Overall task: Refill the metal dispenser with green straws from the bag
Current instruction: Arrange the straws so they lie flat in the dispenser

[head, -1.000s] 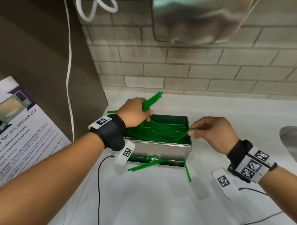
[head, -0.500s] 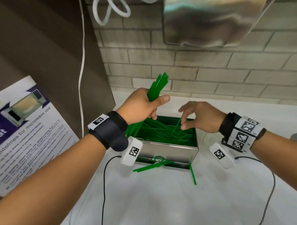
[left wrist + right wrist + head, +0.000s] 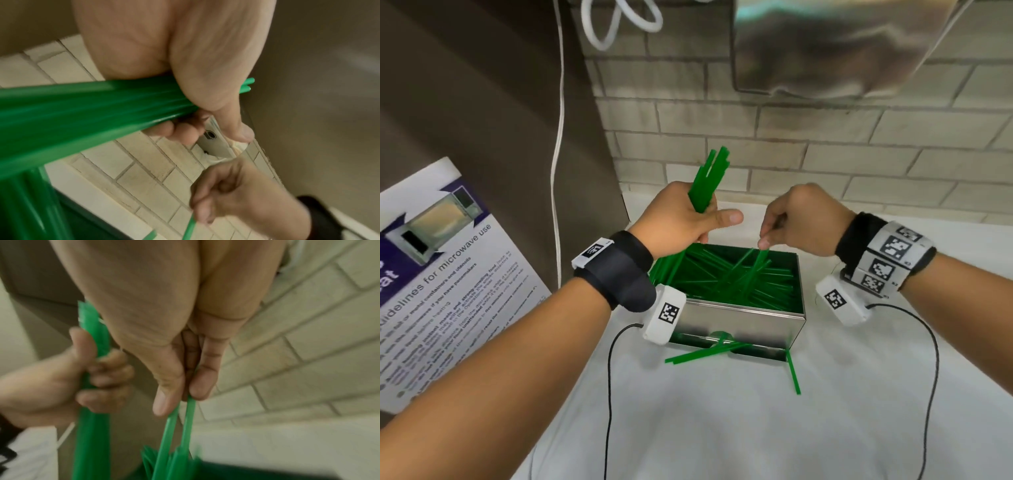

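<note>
The open metal dispenser (image 3: 739,317) stands on the white counter, holding several green straws lying crosswise. My left hand (image 3: 681,222) grips a bundle of green straws (image 3: 705,185) almost upright over the box's left end; the wrist view shows the fingers curled round that bundle (image 3: 82,110). My right hand (image 3: 798,222) hovers over the box's right half and pinches two straws (image 3: 180,421) between thumb and fingers, their lower ends down in the box. No bag is in view.
A few loose straws (image 3: 705,353) stick out from the dispenser's front slot, one (image 3: 792,373) lying on the counter. A microwave-guidelines poster (image 3: 441,274) leans at left beside a dark panel. Tiled wall behind, a steel fixture (image 3: 825,48) overhead, and sensor cables (image 3: 609,394) on the counter.
My left hand lifted its straw bundle from low and slanted over the box to nearly upright. My right hand moved left and up from the box's right edge, drawing straws upward.
</note>
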### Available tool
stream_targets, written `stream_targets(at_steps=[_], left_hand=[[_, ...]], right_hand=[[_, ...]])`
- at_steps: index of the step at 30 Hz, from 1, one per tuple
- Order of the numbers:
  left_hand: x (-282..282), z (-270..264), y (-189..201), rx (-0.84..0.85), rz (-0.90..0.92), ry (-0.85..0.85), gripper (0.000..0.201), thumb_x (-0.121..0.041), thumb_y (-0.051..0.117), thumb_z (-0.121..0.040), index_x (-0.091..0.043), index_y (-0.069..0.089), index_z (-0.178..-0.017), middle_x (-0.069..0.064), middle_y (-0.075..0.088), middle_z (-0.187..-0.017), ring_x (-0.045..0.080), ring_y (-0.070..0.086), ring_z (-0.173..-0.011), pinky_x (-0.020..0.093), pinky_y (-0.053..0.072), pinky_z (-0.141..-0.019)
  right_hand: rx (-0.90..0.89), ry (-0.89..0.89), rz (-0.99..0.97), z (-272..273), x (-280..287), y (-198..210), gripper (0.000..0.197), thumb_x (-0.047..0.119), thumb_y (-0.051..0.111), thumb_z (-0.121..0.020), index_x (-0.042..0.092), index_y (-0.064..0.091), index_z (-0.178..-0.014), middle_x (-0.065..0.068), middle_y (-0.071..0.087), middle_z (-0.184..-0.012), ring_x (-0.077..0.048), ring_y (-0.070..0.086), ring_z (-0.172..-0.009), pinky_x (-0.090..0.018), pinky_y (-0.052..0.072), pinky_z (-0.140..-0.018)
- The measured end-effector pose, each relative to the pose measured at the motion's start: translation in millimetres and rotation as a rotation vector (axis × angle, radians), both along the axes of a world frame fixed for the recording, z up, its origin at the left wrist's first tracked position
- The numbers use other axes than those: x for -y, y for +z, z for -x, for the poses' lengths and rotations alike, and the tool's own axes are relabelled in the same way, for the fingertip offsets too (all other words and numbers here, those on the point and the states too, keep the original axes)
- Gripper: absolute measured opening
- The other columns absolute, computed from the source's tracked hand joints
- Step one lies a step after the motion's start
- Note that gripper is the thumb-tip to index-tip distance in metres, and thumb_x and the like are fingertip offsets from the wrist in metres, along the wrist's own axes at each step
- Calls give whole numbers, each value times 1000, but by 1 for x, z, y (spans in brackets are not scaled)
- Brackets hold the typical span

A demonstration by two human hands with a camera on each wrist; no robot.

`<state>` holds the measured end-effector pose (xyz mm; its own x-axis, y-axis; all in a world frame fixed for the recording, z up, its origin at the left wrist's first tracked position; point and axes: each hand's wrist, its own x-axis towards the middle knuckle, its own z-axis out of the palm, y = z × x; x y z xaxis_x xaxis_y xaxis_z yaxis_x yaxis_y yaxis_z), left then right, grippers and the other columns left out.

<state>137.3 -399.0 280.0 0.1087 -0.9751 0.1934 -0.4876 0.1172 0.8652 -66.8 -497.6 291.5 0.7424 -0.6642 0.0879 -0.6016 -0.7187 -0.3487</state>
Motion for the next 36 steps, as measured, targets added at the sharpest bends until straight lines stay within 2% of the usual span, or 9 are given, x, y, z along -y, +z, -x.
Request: stream_targets(at_steps=[5,9,16,20,23,26,31,34,36], left_hand=[[11,14,-2,141,-179,-122,39,-41,94,-57,-25,59,-58,-11,53,-60,14,66,-68,31,49,-70],[17,11,-3,6,-168,-92,46,-29,96,-59,-8,60,-76,1,56,-65,32,70,-72,36,55,-75],[11,-9,11,-61,0,191,20,-22,77,-86,-15,58,-84,3,58,-55,17,54,-50,25,46,-54],[4,-20,39,-237,179,256,14,-19,71,-92,-9,65,-86,5,54,-53,17,51,-48,24,47,-56],[0,-25,52,-407,292,263,15,-15,70,-93,-10,64,-80,0,53,-51,18,51,-48,29,49,-60],[-4,-24,48,-565,332,239,13,-9,71,-91,-9,63,-82,2,55,-56,22,57,-57,36,53,-66],[-13,-29,25,-671,342,203,19,4,67,-90,-9,57,-79,8,60,-73,24,64,-77,38,50,-76],[-17,-32,9,-739,307,207,20,7,69,-84,-6,56,-91,12,61,-81,28,65,-85,39,53,-82],[-21,-37,4,-726,329,272,54,2,80,-74,-4,52,-120,14,61,-105,34,61,-105,49,53,-97]], right_hand=[[31,109,110,-13,-18,58,15,33,89,-67,23,79,-73,11,72,-69,-5,65,-67,-20,50,-67],[164,85,14,-23,-14,62,16,27,91,-65,22,80,-76,11,72,-69,-4,65,-65,-17,48,-62],[848,63,-465,-43,-12,34,46,-4,83,-69,18,61,-103,-10,63,-103,-28,64,-75,-51,60,-80],[459,86,-489,-66,-15,15,93,42,90,-53,22,46,-132,1,58,-121,-17,61,-109,-38,53,-95],[335,188,-567,-90,-25,4,111,53,89,-55,25,33,-147,8,53,-136,-9,50,-128,-35,45,-107],[364,264,-644,-111,-33,2,98,41,89,-65,18,38,-146,9,56,-137,-8,57,-124,-32,44,-109],[414,242,-794,-125,-44,-6,23,-6,74,-70,6,68,-88,-14,73,-83,-33,70,-84,-52,55,-92],[430,184,-936,-128,-46,-14,16,-15,60,-72,1,62,-76,-17,65,-71,-32,64,-67,-43,56,-68],[417,167,-1003,-124,-43,-19,25,-23,51,-73,1,55,-76,-18,59,-70,-27,56,-59,-34,48,-58]])
